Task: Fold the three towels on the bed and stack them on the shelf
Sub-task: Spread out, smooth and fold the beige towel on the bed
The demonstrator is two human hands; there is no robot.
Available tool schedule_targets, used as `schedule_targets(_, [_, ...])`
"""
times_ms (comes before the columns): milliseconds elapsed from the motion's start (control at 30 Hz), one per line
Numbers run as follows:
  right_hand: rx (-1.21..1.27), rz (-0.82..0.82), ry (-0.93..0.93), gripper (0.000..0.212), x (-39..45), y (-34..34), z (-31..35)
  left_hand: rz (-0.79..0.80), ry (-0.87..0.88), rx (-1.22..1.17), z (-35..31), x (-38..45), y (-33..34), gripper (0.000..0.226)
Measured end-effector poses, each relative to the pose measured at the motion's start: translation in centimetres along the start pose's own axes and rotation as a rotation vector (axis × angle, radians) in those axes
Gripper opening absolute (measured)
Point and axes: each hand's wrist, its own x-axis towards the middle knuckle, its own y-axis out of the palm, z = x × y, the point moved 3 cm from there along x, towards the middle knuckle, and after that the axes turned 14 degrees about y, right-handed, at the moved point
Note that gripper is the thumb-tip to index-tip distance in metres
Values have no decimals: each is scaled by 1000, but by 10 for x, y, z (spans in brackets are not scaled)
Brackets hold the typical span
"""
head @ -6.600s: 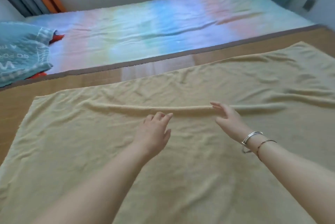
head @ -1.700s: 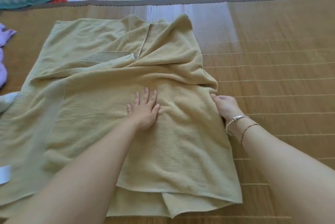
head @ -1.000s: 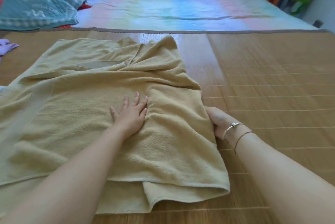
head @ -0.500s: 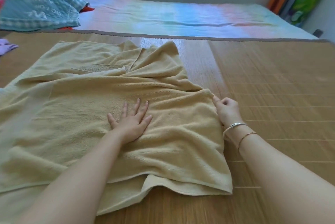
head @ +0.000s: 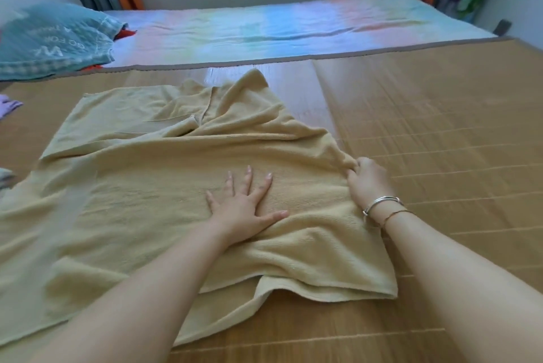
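Observation:
A large yellow towel [head: 141, 192] lies roughly folded over itself on the bamboo mat [head: 440, 133] of the bed, wrinkled, with its top layer's edge uneven at the front. My left hand [head: 244, 207] presses flat on the towel's middle, fingers spread. My right hand [head: 365, 183] pinches the folded right edge of the towel, fingers curled into the cloth. A sliver of purple cloth [head: 8, 105] and a bit of pale cloth [head: 4, 179] show at the left edge; I cannot tell what they are.
A teal pillow [head: 50, 42] lies at the back left on a pastel striped sheet [head: 264, 30]. Bare mat stretches to the right of the towel. Curtains and a wall stand behind the bed. No shelf is in view.
The towel, spread flat at first, is now folded over. My right hand moved up along the right edge and now pinches it. My left hand stays flat on the middle.

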Motion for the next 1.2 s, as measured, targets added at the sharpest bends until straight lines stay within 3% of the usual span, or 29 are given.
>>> schedule_targets(233, [-436,-277,85,21,40,-90,-107,63,103,-86,-147,57,30,96])
schedule_targets(367, [-617,-337,58,45,26,-96,-137,50,143,-113,-171,50,32,92])
schedule_targets(433, [-658,-334,-54,47,9,-90,-132,-10,131,-106,-156,32,28,85])
schedule_targets(700, [-390,129,-536,32,-128,-24,-22,-71,-84,-8,-12,-123,7,71])
schedule_targets(900, [-372,418,-766,36,-251,48,63,-142,-290,20,71,-250,-5,38])
schedule_targets(1067, [-397,435,-797,46,-302,87,93,-349,-536,-243,114,-306,11,40])
schedule_targets(1200, [-576,361,-1031,52,-332,112,98,-466,-627,-513,128,-322,26,25])
